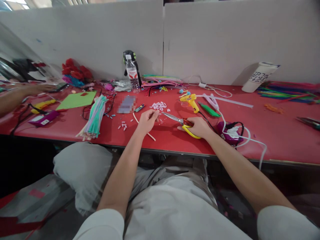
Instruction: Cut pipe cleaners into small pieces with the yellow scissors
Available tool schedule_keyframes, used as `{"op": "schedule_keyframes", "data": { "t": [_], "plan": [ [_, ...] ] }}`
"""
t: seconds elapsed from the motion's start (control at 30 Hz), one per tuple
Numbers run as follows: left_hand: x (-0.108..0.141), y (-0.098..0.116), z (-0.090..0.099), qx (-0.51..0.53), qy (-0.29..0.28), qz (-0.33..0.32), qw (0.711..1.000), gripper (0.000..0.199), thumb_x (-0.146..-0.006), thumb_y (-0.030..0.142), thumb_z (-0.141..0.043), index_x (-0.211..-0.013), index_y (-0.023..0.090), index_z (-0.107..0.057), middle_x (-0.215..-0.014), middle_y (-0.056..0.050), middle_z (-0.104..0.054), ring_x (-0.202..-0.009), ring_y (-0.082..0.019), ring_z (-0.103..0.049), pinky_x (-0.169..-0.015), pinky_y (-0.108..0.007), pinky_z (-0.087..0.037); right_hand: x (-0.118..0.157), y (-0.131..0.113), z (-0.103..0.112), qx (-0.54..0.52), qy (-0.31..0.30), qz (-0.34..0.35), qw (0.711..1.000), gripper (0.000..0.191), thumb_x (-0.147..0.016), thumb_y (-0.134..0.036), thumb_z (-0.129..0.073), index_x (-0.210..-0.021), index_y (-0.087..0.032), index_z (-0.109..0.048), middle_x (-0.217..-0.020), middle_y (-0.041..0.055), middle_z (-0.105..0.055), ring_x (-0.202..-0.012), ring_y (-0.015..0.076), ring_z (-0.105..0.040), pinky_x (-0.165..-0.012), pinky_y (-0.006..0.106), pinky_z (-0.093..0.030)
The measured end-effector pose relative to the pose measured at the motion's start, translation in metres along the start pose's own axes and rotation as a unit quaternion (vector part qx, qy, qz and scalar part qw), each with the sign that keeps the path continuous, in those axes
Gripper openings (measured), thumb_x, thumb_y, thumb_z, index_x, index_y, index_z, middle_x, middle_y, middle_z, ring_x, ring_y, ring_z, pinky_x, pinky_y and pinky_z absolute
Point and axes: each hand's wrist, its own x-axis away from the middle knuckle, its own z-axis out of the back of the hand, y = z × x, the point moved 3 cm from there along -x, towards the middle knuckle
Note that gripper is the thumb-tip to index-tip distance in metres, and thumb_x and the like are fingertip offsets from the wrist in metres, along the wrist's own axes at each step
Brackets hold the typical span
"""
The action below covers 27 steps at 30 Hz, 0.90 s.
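My right hand (198, 127) is wrapped round the yellow and dark handles of a pair of scissors (173, 117), whose blades point left and look nearly closed. Just left of the blade tips, my left hand (147, 121) is closed in a pinch; whatever lies between its fingertips is too small to make out. A cream-coloured pipe cleaner (151, 137) runs behind the left wrist, and I cannot tell whether the hand holds it. Beyond the fingertips lies a pile of short pale pink cut pieces (159, 106). More pale bits (123, 126) are scattered left of my hand.
On the red table (172, 143) are a yellow glue gun (190, 101), a purple box with cords (230, 133), a bundle of pipe cleaners (94, 116), a utility knife (139, 108) and a water bottle (132, 74). Another person's arm (22, 95) reaches in at left.
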Motion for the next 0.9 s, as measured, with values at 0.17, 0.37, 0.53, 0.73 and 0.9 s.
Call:
{"op": "schedule_keyframes", "data": {
  "t": [0.17,0.37,0.53,0.73,0.9],
  "plan": [
    [0.0007,0.0040,0.0007,-0.017,-0.006,-0.009,1.000,0.043,-0.090,0.055,-0.052,-0.073,0.016,-0.060,-0.063,-0.001,-0.059,-0.061,-0.013,-0.056,-0.062,-0.025,-0.045,-0.0006,0.0010,-0.0006,0.002,0.001,0.002,1.000,0.059,-0.067,-0.077,-0.062,-0.058,-0.021,-0.044,-0.054,-0.0018,-0.048,-0.052,0.0115,-0.039,-0.052,0.028,-0.023],
    [0.0018,0.0080,0.0014,-0.035,-0.005,-0.012,0.999,0.043,-0.093,0.052,-0.049,-0.071,0.016,-0.059,-0.063,-0.001,-0.060,-0.063,-0.013,-0.057,-0.063,-0.025,-0.043,-0.0016,0.0016,-0.0015,0.006,-0.001,0.012,1.000,0.059,-0.068,-0.076,-0.062,-0.058,-0.021,-0.044,-0.053,-0.0024,-0.047,-0.051,0.0110,-0.038,-0.051,0.028,-0.022],
    [0.0013,0.0078,0.0009,-0.041,-0.002,-0.013,0.999,0.044,-0.093,0.052,-0.049,-0.070,0.016,-0.059,-0.063,-0.001,-0.059,-0.062,-0.013,-0.056,-0.062,-0.026,-0.043,-0.0016,0.0016,-0.0023,0.015,0.002,0.016,1.000,0.058,-0.068,-0.076,-0.061,-0.058,-0.021,-0.044,-0.053,-0.0022,-0.047,-0.051,0.0112,-0.038,-0.052,0.028,-0.022],
    [0.0006,0.0054,-0.0002,-0.039,-0.004,-0.009,0.999,0.044,-0.093,0.053,-0.048,-0.071,0.016,-0.059,-0.063,-0.002,-0.059,-0.062,-0.013,-0.056,-0.062,-0.026,-0.044,-0.0024,0.0027,-0.0033,0.024,-0.006,0.008,1.000,0.059,-0.067,-0.078,-0.061,-0.058,-0.021,-0.047,-0.054,-0.0014,-0.050,-0.052,0.0118,-0.039,-0.052,0.028,-0.022],
    [0.0005,0.0058,0.0000,-0.042,-0.002,-0.005,0.999,0.044,-0.093,0.052,-0.049,-0.071,0.016,-0.059,-0.063,-0.002,-0.061,-0.062,-0.013,-0.057,-0.063,-0.026,-0.045,-0.0030,0.0017,-0.0031,0.022,-0.007,0.003,1.000,0.058,-0.066,-0.077,-0.062,-0.058,-0.021,-0.048,-0.054,-0.0006,-0.051,-0.052,0.0120,-0.041,-0.052,0.028,-0.023]
  ]
}}
